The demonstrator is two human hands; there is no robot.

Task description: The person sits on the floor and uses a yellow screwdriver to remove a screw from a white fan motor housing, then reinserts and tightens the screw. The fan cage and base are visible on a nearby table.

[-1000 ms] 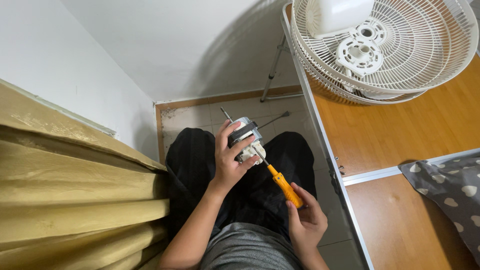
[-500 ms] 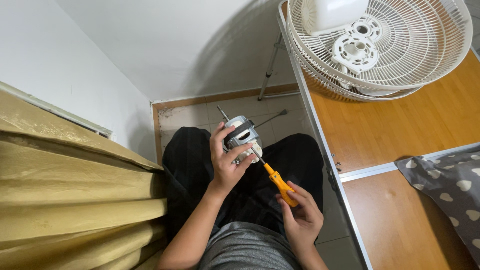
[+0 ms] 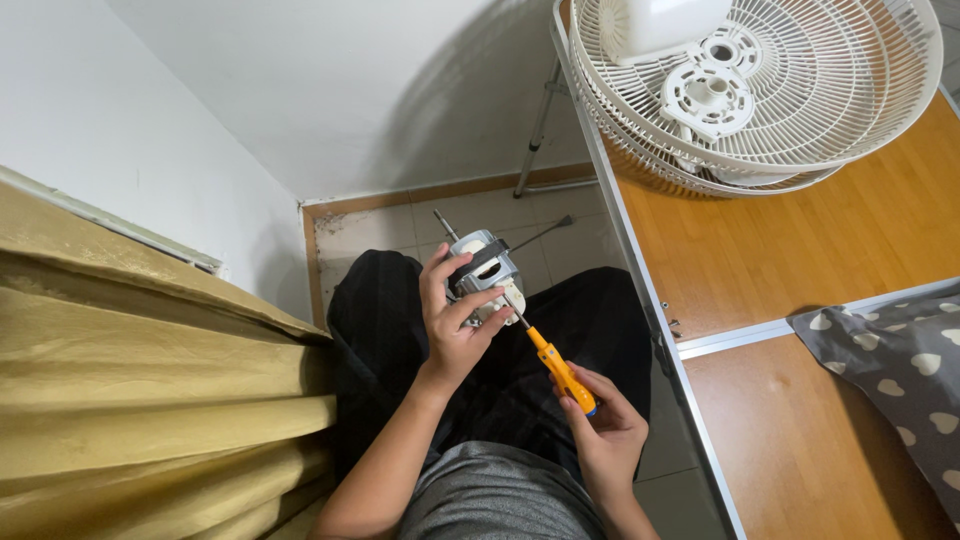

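My left hand (image 3: 452, 325) grips a small metal fan motor (image 3: 482, 265) above my lap, its thin shaft pointing up and away. My right hand (image 3: 602, 428) holds an orange-handled screwdriver (image 3: 560, 370) by the end of its handle. The screwdriver's metal tip rests against the near side of the motor, just below my left fingers. Both hands hover over my black trousers.
A wooden table (image 3: 790, 260) with a metal edge stands to my right, carrying stacked white fan grilles (image 3: 800, 100) and a white fan part. A grey spotted cloth (image 3: 900, 370) lies at the far right. A yellow curtain (image 3: 140, 380) hangs on my left. Tiled floor and a white wall lie ahead.
My hands, the motor and the screwdriver keep the same hold. The view has shifted slightly, with the right hand sitting a little lower on the handle.
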